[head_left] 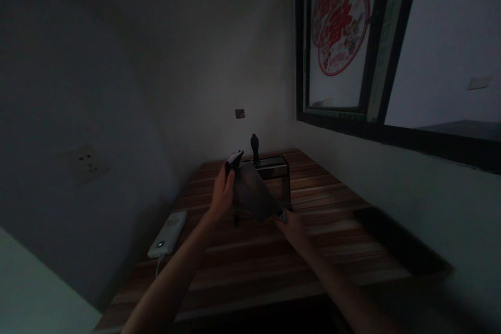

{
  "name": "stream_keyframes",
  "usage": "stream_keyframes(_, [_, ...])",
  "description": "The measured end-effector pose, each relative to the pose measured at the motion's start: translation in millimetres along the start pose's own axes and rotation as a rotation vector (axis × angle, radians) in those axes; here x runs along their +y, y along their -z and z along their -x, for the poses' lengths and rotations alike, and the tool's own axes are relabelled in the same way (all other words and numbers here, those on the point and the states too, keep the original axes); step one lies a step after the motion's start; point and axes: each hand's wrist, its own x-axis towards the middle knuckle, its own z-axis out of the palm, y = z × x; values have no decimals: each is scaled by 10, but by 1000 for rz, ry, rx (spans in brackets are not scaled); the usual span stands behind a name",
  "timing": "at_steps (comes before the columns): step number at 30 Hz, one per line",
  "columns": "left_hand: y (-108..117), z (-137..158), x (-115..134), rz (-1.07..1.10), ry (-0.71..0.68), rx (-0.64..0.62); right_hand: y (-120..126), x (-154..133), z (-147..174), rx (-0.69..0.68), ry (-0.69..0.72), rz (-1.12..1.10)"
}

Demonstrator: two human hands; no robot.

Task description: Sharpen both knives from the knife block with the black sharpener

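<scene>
Both hands hold a dark grey, flat, sheet-like piece (254, 193) tilted above the table; the dim light hides what kind of thing it is. My left hand (223, 190) grips its upper left end, where a black edge and a pale patch show. On its lower right corner, near a small light-coloured spot, my right hand (291, 227) is closed. Just behind the piece stands a dark metal-framed device (274, 167) with an upright black handle (254, 147) on top. The held piece hides part of this device.
A white power bank (169, 233) with a lit display and a cable lies on the left of the wooden table (329, 224). At the right edge rests a long black object (401, 240). Walls close in behind and left, one with a socket (88, 164); a framed window (340, 36) is at right.
</scene>
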Motion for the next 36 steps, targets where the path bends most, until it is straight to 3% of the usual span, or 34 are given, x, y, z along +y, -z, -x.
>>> stream_keyframes(4, [144, 224, -11, -90, -39, 50, -2, 20, -2, 24, 18, -60])
stream_keyframes(11, [283, 659, -114, -102, -132, -64, 19, 15, -10, 103, -5, -138])
stream_keyframes(17, [48, 915, -248, -101, -291, -317, 83, -10, 0, 282, 14, -138])
stream_keyframes(21, [-120, 1091, -259, -177, -355, -578, 144, 5, -16, 390, -97, -172])
stream_keyframes(26, [-222, 1167, -143, -196, -355, -865, 183, -4, -28, 423, -195, -286])
stream_keyframes(36, [-217, 1177, -50, -102, -308, -970, 194, 42, -48, 447, -202, -435])
